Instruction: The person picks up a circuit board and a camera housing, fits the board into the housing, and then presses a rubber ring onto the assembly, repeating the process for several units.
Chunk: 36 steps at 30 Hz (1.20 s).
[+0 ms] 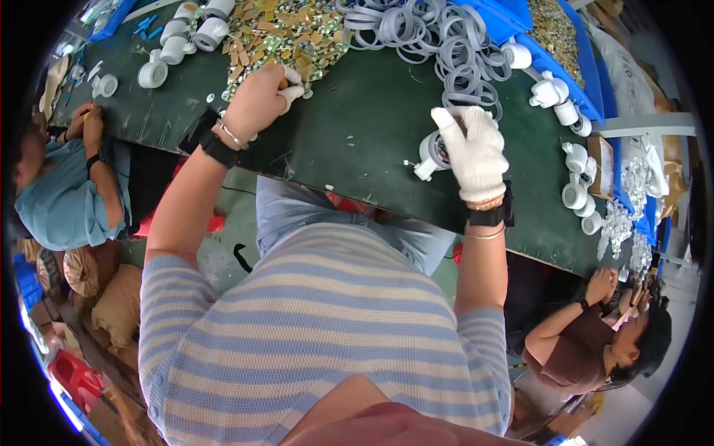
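Observation:
My left hand [259, 102], with white covers on its thumb and a fingertip, is closed at the near edge of a heap of small green and tan circuit boards [286, 37]. What its fingers hold, if anything, is too small to make out. My right hand [476, 152], in a white knit glove, grips a round white plastic housing [427, 157] on the green table [342, 141]. Its open face shows dark and reddish parts, partly hidden by the glove. A small white connector sticks out on its left.
Grey rings [461, 56] lie piled beyond my right hand. White housings [175, 48] stand at the far left, others [550, 89] along the right. A blue bin [554, 63] holds small parts. Co-workers sit on both sides, a teal sleeve [67, 201] left, a brown shirt [569, 349] right.

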Each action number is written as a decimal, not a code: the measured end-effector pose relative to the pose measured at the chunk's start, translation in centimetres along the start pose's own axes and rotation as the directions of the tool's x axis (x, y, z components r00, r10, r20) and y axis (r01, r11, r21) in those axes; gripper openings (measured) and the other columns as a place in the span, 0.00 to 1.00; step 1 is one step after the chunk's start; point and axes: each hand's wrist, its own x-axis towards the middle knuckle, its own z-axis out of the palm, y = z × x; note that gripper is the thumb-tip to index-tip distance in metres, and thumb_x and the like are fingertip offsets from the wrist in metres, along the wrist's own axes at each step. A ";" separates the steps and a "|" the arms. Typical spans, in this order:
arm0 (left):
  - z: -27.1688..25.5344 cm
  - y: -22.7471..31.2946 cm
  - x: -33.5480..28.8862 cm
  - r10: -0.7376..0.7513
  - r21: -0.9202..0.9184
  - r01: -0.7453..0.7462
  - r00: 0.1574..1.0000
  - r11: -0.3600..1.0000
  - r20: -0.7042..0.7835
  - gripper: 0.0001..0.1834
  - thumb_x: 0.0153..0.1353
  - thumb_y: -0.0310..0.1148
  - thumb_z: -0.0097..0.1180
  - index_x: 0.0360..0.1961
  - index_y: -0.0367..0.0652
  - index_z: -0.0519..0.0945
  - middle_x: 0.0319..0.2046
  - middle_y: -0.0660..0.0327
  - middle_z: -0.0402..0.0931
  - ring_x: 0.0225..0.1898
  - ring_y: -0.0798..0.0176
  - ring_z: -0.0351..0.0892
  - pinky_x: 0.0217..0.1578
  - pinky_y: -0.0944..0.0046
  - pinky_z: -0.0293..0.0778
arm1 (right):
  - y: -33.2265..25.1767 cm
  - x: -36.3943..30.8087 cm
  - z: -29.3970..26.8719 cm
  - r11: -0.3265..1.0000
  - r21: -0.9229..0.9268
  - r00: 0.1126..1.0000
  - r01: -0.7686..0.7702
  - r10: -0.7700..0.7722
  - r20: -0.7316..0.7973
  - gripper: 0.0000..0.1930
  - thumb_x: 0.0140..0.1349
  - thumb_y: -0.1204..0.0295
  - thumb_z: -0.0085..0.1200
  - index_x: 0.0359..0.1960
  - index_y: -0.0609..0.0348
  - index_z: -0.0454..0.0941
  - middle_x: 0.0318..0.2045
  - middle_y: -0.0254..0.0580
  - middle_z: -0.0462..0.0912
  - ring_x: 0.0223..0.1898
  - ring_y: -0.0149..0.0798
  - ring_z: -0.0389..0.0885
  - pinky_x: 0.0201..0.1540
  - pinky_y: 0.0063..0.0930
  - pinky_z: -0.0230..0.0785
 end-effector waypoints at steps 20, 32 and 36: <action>2.9 9.1 -7.0 0.035 -0.757 0.224 0.950 0.613 0.310 0.13 0.73 0.29 0.60 0.56 0.42 0.79 0.42 0.66 0.82 0.35 0.75 0.81 0.31 0.72 0.78 | -5.9 -4.4 -1.9 0.869 0.492 0.988 -0.043 -0.036 0.150 0.06 0.59 0.78 0.66 0.37 0.55 0.86 0.30 0.35 0.83 0.41 0.42 0.81 0.55 0.37 0.71; 2.6 11.3 -8.9 0.115 -0.646 0.078 0.961 0.759 0.252 0.13 0.66 0.25 0.67 0.51 0.38 0.82 0.41 0.57 0.88 0.41 0.68 0.87 0.44 0.67 0.82 | -6.7 -3.4 -2.8 0.868 0.497 0.926 0.016 -0.200 0.319 0.07 0.54 0.76 0.70 0.34 0.55 0.86 0.30 0.38 0.83 0.37 0.44 0.82 0.47 0.37 0.73; 2.5 10.9 -8.7 0.083 -0.633 0.107 0.961 0.767 0.263 0.13 0.65 0.25 0.68 0.50 0.38 0.82 0.40 0.57 0.88 0.40 0.68 0.87 0.41 0.67 0.82 | -6.6 -3.7 -2.5 0.859 0.512 0.934 -0.008 -0.176 0.310 0.08 0.53 0.77 0.71 0.34 0.55 0.86 0.33 0.40 0.83 0.41 0.44 0.83 0.46 0.37 0.72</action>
